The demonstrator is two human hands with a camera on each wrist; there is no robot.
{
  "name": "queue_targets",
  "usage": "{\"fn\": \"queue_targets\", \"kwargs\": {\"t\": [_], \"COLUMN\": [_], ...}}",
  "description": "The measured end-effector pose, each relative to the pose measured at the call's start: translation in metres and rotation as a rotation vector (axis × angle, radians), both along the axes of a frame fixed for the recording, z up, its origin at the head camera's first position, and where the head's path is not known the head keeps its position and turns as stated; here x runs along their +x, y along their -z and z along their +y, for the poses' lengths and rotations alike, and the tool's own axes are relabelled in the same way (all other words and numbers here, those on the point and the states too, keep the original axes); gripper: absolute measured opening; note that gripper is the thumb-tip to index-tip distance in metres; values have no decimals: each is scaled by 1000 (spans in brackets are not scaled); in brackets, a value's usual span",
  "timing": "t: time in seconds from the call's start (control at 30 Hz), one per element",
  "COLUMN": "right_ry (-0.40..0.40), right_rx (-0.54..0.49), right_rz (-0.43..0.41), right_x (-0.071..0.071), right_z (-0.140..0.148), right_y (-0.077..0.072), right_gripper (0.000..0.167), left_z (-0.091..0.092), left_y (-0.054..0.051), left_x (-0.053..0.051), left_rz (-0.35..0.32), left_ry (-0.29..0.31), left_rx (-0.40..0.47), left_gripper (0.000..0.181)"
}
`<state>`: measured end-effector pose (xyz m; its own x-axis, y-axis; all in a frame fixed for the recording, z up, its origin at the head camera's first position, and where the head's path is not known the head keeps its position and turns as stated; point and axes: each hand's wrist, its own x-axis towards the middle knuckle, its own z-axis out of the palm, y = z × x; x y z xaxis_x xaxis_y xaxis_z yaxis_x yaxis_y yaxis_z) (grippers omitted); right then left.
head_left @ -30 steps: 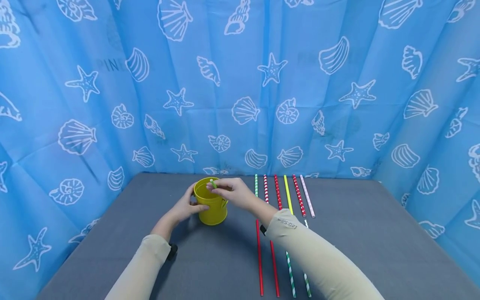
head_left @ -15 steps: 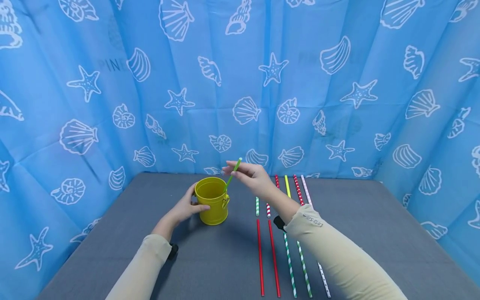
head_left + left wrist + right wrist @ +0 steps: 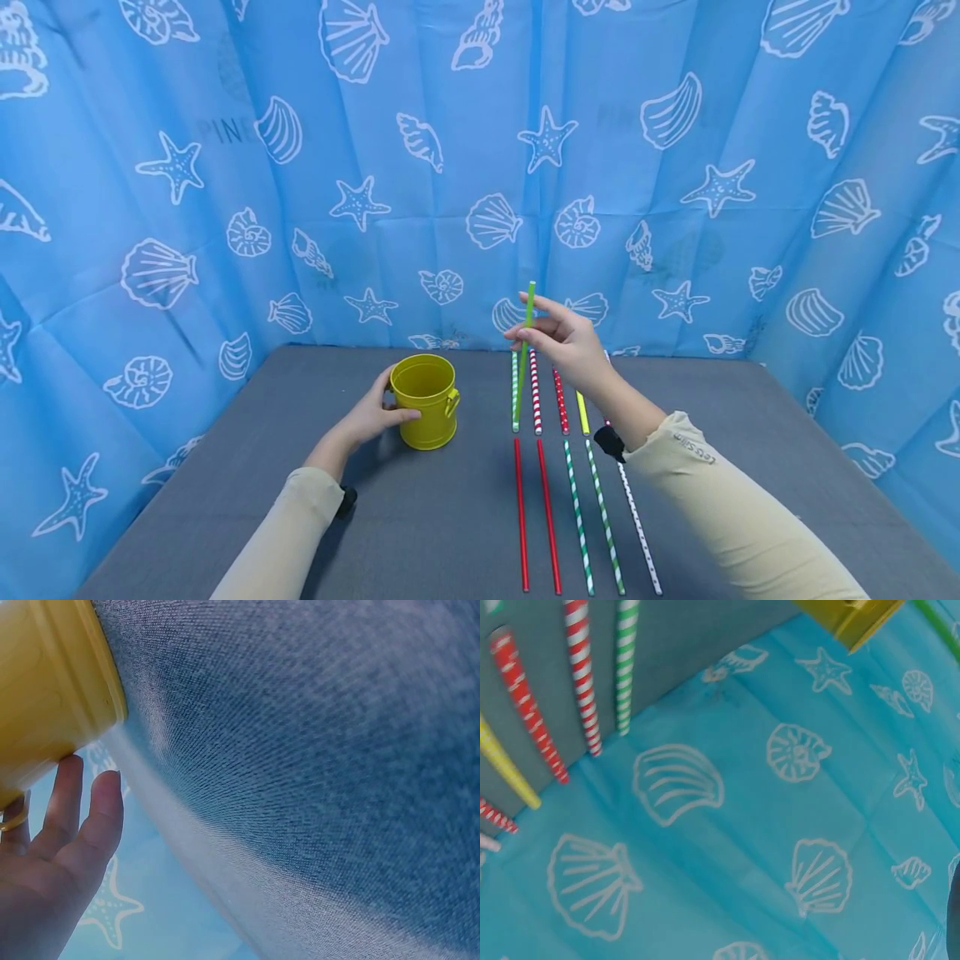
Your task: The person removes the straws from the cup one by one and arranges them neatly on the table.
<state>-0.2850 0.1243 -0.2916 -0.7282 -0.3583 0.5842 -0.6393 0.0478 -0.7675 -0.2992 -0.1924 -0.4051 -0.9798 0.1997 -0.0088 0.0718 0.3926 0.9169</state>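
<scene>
My left hand [image 3: 369, 414] grips a small yellow metal bucket [image 3: 429, 423] by its left side, thumb across the front. The bucket stands upright on the grey table, and in the left wrist view its side [image 3: 52, 697] shows with fingers [image 3: 66, 795] against it. Over the back row of straws, my right hand [image 3: 566, 337] pinches a plain green straw [image 3: 528, 321] between thumb and fingers. That straw is near upright, its upper end above the hand. Only a blurred piece of the green straw [image 3: 937, 626] appears in the right wrist view; the right hand itself is hardly visible there.
A back row holds several patterned straws, among them a green-striped one [image 3: 515, 375], a red-striped one [image 3: 536, 400] and a yellow one [image 3: 582, 414]. In front lie red straws [image 3: 521, 517], green-striped ones [image 3: 577, 521] and a white spotted one [image 3: 637, 525]. A blue curtain [image 3: 450, 167] surrounds the table.
My right hand has drawn the green straw up out of the bucket and carried it right, over the back row. The left hand and bucket have stayed almost still.
</scene>
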Motion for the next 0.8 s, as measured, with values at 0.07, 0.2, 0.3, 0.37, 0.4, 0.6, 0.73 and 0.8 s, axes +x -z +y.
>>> {"fn": "queue_targets", "kwargs": {"t": [0.07, 0.2, 0.3, 0.37, 0.4, 0.6, 0.73, 0.8], "right_ry": [22, 64, 93, 107, 114, 163, 174, 161], "right_rx": [-4, -18, -6, 8, 19, 115, 176, 195], "right_rz": [6, 16, 37, 58, 66, 80, 75, 65], "right_x": [2, 4, 5, 7, 8, 13, 16, 17], "right_z": [9, 26, 38, 45, 49, 70, 83, 89], "right_y": [3, 9, 14, 17, 17, 23, 27, 30], "right_gripper": [51, 59, 56, 51, 49, 48, 51, 52], "left_z": [0, 0, 0, 0, 0, 1, 1, 1], "left_y": [0, -1, -1, -1, -1, 0, -1, -2], "left_x": [0, -1, 0, 0, 0, 0, 1, 1], "left_rz": [0, 2, 1, 1, 0, 1, 1, 0], "left_ry": [0, 1, 0, 0, 0, -5, -8, -8], "left_rx": [2, 5, 4, 3, 2, -5, -14, -15], "left_gripper": [95, 94, 95, 95, 95, 95, 95, 95]}}
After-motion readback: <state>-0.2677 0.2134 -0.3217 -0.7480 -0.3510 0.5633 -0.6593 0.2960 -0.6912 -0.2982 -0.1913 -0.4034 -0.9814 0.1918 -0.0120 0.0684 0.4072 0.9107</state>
